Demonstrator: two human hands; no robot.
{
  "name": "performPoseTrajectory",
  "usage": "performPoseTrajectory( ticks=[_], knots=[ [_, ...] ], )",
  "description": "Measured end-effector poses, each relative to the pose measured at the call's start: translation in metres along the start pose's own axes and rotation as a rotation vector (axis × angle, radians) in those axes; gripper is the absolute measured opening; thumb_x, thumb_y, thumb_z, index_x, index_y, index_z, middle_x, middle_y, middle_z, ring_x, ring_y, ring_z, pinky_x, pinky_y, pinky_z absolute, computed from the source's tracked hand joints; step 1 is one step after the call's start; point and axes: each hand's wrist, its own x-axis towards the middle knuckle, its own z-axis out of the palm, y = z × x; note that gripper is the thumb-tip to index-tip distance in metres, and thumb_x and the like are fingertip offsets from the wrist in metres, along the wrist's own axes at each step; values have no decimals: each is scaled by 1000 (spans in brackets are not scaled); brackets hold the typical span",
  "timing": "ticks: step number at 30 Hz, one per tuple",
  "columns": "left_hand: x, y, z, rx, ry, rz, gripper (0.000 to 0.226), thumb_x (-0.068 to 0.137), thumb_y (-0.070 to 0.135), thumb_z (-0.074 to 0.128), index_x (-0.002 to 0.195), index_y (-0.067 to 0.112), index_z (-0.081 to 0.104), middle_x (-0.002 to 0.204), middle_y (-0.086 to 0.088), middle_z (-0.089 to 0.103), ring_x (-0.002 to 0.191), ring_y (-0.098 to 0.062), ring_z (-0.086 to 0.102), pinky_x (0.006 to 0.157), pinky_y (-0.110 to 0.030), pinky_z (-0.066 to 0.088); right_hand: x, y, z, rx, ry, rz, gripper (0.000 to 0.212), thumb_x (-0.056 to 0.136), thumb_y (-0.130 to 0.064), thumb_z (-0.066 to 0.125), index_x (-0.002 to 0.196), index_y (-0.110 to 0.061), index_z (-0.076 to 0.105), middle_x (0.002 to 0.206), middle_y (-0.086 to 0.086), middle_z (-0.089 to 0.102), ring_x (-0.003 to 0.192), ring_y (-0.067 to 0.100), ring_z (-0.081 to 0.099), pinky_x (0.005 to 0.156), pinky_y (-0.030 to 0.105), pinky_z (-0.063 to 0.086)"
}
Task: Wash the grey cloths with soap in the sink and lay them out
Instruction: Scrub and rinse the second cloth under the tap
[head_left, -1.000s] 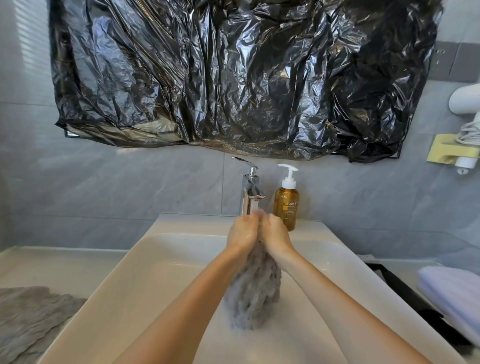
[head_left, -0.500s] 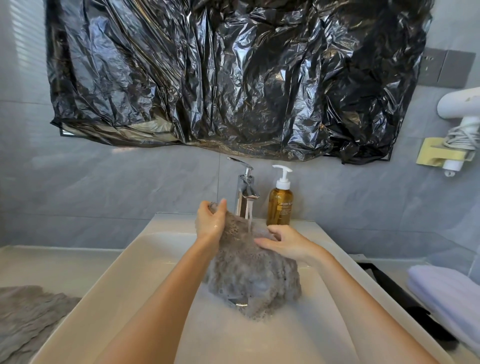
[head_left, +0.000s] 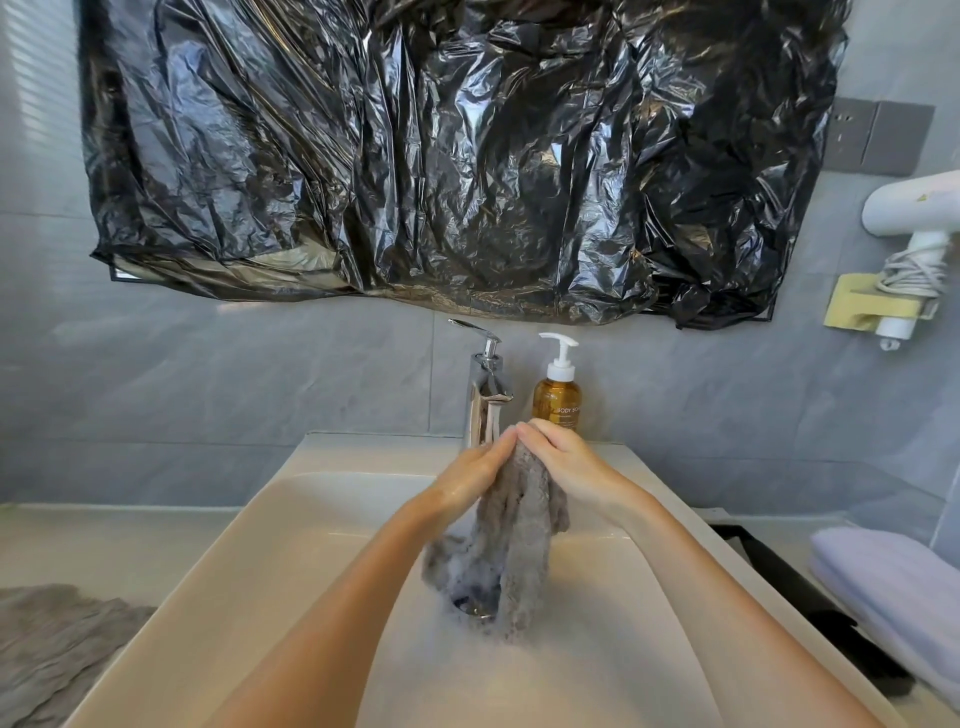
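Grey cloth (head_left: 514, 535) — top bunched between left hand (head_left: 478, 475) and right hand (head_left: 566, 462), each grip curled round it.

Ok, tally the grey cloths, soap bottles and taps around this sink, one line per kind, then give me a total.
Grey fluffy cloth: 2
Amber pump soap bottle: 1
Chrome tap: 1
Total: 4
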Motion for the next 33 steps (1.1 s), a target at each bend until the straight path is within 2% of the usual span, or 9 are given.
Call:
performPoseTrajectory(
  ticks=[6,12,15,17,21,25,29,31,33],
  knots=[
    [3,0,-2,-172,324,104,34,94,51,48,87,19,58,88,4,61,83,-10,58,70,-22,43,2,12,3,-136,208,-12,49,93,-52,52,84,-4,61,71,1,52,69,11,51,64,29,37],
    [16,-9,-13,-312,639,25,38,97,46,46,79,14,56,90,-10,65,96,-30,63,92,-45,49,-5,-6,22,-190,138,8,40,101,-41,40,66,-21,44,62,-8,43,61,8,41,60,28,31],
    [17,-7,-6,-229,602,-10,43,100,44,40,90,8,62,93,-12,67,96,-31,62,92,-43,49,-6,-15,48,-76,163,-23,31,104,-37,35,89,-22,58,82,-9,59,82,7,55,71,19,40],
    [17,-4,7,-177,537,-31,51,100,46,35,95,6,66,92,-15,68,94,-32,63,90,-43,50,2,-10,56,-20,274,39,31,104,-35,34,105,-20,61,95,-5,64,94,11,60,83,26,46],
    [14,3,27,-195,448,-57,44,98,44,41,98,11,68,94,-11,70,91,-23,66,84,-35,54,17,3,50,-164,284,190,28,101,-25,39,77,-21,52,72,-6,54,80,19,59,77,40,50],
    [16,2,11,-268,601,-110,43,99,35,39,73,8,60,76,-14,62,70,-27,56,64,-32,42,2,-10,61,4,278,98,30,103,-27,37,82,-22,58,77,-5,61,75,10,60,65,19,46],
    [13,-4,20,-263,477,-108,38,99,37,42,88,10,67,91,-13,70,88,-29,66,77,-34,52,12,-11,53,-58,361,128,35,104,-24,32,99,-5,60,96,14,66,92,28,63,81,38,49],
    [14,-1,20,-267,475,-126,37,98,34,44,92,7,68,94,-15,69,91,-29,65,79,-35,51,9,-8,55,-194,351,136,33,104,-26,30,95,-9,57,95,12,64,91,29,61,79,38,46],
    [18,0,8,-271,559,-130,35,96,29,45,78,6,63,86,-17,66,82,-29,60,71,-33,45,1,-12,63,-154,275,97,34,105,-29,29,96,-13,58,91,6,63,90,22,60,80,34,45]
  ],
)
